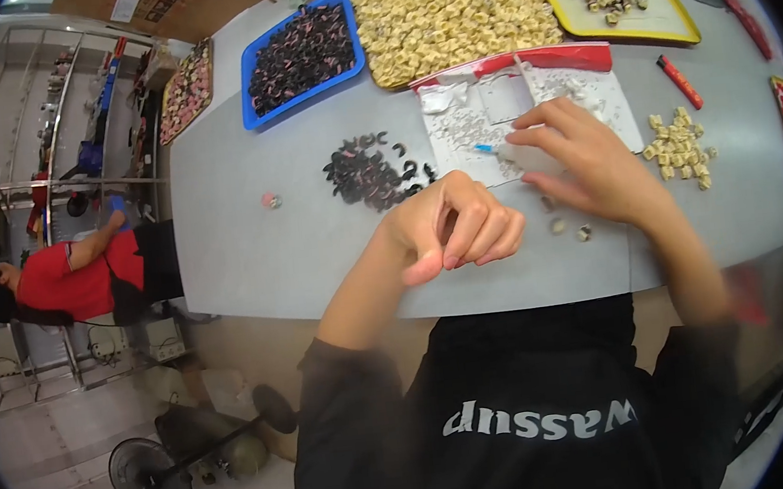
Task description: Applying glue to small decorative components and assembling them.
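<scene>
Because the right hand [583,162] pinches a thin blue-tipped tool [486,149] and the left hand [452,229] is curled closed, seemingly on some small part, a slip could scatter the black pieces [370,172] across the tabletop [249,250].

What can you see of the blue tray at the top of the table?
The blue tray is a shallow rectangular tray, plastic by its look, lying flat and skewed near the table's far edge. Small dark pieces nearly fill it. The tray of pale pieces lies close on its right. Neither hand touches it.
</scene>
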The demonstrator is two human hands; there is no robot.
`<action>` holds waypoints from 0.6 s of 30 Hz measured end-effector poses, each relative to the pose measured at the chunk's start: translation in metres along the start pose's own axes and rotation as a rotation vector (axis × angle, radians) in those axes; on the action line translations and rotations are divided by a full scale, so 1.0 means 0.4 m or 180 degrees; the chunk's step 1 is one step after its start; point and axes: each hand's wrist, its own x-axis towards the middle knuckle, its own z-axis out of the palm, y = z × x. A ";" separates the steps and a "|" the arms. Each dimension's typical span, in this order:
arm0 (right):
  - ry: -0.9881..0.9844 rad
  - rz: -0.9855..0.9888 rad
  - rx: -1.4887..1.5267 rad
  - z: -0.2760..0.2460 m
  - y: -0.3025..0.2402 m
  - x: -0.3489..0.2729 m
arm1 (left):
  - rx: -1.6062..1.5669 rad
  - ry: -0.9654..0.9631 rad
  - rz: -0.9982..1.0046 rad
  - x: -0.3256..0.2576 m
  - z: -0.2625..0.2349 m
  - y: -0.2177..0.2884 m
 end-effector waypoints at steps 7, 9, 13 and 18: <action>-0.0466 0.0375 -0.0027 -0.001 0.016 -0.025 | 0.1090 0.0711 -0.0710 0.038 0.048 0.009; -0.0640 0.0341 0.0004 0.015 0.015 -0.014 | 0.1528 0.0966 -0.0914 0.016 0.066 0.023; -0.0010 0.0012 0.0000 0.052 0.067 -0.042 | 0.2721 0.0950 -0.1621 0.033 0.083 0.055; 0.0577 0.0119 0.0047 -0.017 0.030 -0.029 | 0.4295 0.1629 -0.2297 0.042 0.175 0.102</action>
